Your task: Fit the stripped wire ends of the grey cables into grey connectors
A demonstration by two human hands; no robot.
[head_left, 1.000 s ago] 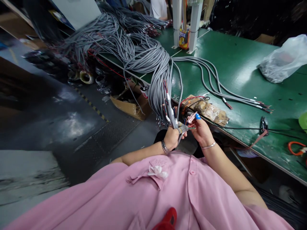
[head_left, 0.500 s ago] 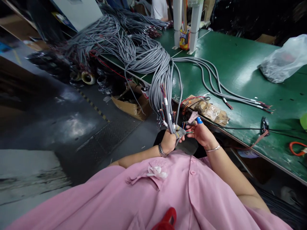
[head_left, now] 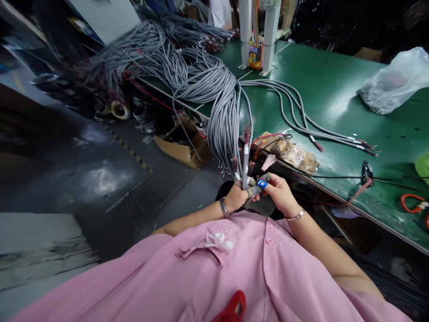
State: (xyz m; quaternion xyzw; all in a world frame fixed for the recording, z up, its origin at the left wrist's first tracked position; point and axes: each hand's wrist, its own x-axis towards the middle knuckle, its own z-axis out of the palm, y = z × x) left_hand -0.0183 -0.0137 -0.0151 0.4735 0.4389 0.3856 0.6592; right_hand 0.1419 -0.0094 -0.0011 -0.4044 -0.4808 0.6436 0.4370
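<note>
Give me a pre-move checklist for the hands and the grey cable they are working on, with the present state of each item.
1. Left hand gripping the grey cable near its end: ok, closed around it.
2. Right hand at the cable end: ok, its fingers meet the left hand there.
3. Cable end upright above the hands: ok.
4. Coloured wires at the tip sorted: cannot tell, blurred.
5. Hanging bundle draped over the edge of the green table, apart from the held cable: not ok, it hangs right against it.
6. Finished cables lying on the table: ok.
</note>
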